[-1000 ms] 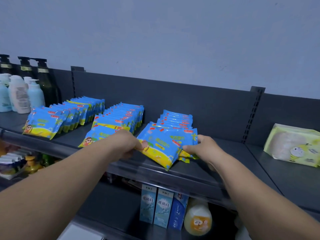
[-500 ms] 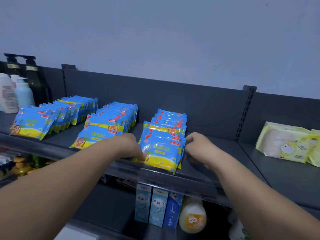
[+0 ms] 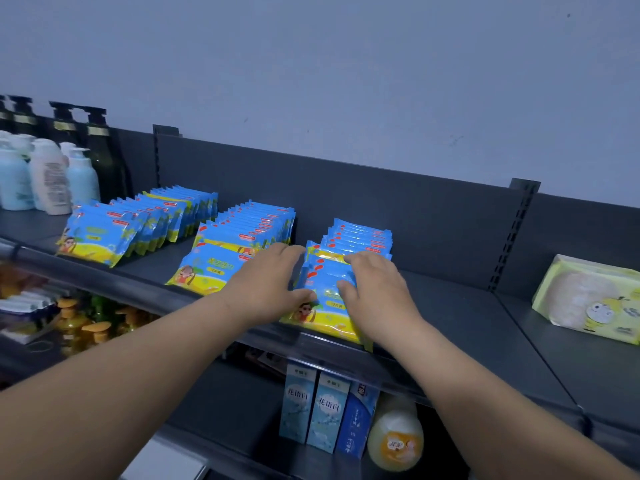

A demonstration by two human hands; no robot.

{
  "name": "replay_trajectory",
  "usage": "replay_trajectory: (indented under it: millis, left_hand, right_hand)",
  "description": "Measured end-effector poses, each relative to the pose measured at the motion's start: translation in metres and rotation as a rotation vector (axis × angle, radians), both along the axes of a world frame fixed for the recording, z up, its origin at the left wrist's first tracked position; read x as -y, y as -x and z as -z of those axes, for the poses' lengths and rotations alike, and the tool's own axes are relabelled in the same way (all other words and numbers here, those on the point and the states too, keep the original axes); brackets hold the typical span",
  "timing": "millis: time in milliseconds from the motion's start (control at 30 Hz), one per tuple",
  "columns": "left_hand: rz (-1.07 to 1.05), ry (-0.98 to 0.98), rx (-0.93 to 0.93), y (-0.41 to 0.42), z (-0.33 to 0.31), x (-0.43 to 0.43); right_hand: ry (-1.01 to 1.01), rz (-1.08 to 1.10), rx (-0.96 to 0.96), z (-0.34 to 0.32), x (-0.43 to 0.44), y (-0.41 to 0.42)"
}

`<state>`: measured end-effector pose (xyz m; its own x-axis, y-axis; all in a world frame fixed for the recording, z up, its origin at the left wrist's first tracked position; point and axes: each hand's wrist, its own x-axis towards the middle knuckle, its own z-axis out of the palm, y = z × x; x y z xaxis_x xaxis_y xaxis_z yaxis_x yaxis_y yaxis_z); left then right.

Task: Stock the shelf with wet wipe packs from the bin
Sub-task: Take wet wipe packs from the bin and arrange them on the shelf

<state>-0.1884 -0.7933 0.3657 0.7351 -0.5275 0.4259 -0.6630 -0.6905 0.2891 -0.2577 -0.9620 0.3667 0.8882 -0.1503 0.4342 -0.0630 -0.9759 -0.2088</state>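
Note:
Three rows of blue-and-yellow wet wipe packs lean on the dark grey shelf (image 3: 460, 313): a left row (image 3: 145, 220), a middle row (image 3: 256, 223) and a shorter right row (image 3: 360, 233). Both hands are on the front packs (image 3: 325, 317) of the right row. My left hand (image 3: 266, 285) presses against the row's left side, its thumb touching the frontmost pack. My right hand (image 3: 377, 292) lies on top of the packs with its fingers spread over them. One pack (image 3: 204, 271) lies flat in front of the middle row. The bin is out of view.
Pale lotion bottles (image 3: 48, 174) and dark pump bottles (image 3: 97, 143) stand at the shelf's left end. A pale green tissue pack (image 3: 588, 296) lies on the right section. Below are blue boxes (image 3: 311, 410) and a round bottle (image 3: 394, 441).
The packs I held at the shelf's front edge now lean in the right row. Both hands have moved from the packs' sides onto the row.

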Motion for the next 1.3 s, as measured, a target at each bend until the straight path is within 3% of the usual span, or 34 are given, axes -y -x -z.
replay_trajectory:
  millis: [267,533,1300]
  left_hand:
    - [-0.060,-0.026,0.190,0.003,0.001,-0.044]
    - [-0.184,-0.072,0.232,0.012,0.008,-0.129]
    - [-0.625,-0.189,-0.001,0.082,0.068,-0.482]
  right_hand:
    - [0.115,-0.125,0.022,0.003,-0.036,-0.008]
    - [0.198,-0.279,0.048,0.007,-0.116,-0.018]
    - [0.191,-0.692,-0.173,0.078,-0.463,-0.028]
